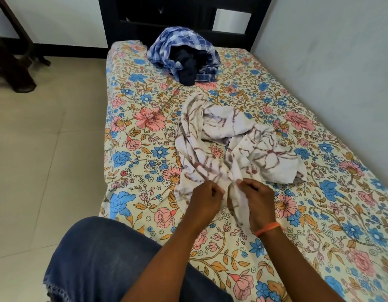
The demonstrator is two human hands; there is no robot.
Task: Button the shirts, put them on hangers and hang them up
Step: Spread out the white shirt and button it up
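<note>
— Both hands are down at the near end of the bed, close together. What are they on?

— On the white shirt (227, 149) with the maroon branching print. The left hand (205, 198) has its fingers curled and pinches one front edge of the fabric; the right hand (255, 199), with an orange band (268, 228) at the wrist, pinches the facing edge just beside it. The two hands nearly touch.

— Is a button between the fingers?

— Possibly, but the fabric is bunched there and too small to tell.

— Where does the shirt lie?

— Crumpled on the floral bedsheet (145, 149), roughly mid-bed, its lower part drawn toward the person and lifted a little by the hands. The rest spreads out in loose folds to the right.

— Any other clothes?

— A blue checked shirt (184, 42) sits in a heap at the far end of the bed, near the dark headboard (188, 12), with a dark navy garment (187, 66) tucked in its middle. That heap is well apart from the white shirt.

— And around the bed?

— Pale floor tiles (47, 149) on the left, a white wall (330, 51) on the right, a dark wooden furniture leg (12, 59) in the top left corner. The person's knee in blue denim (97, 258) shows at the bottom.
</note>
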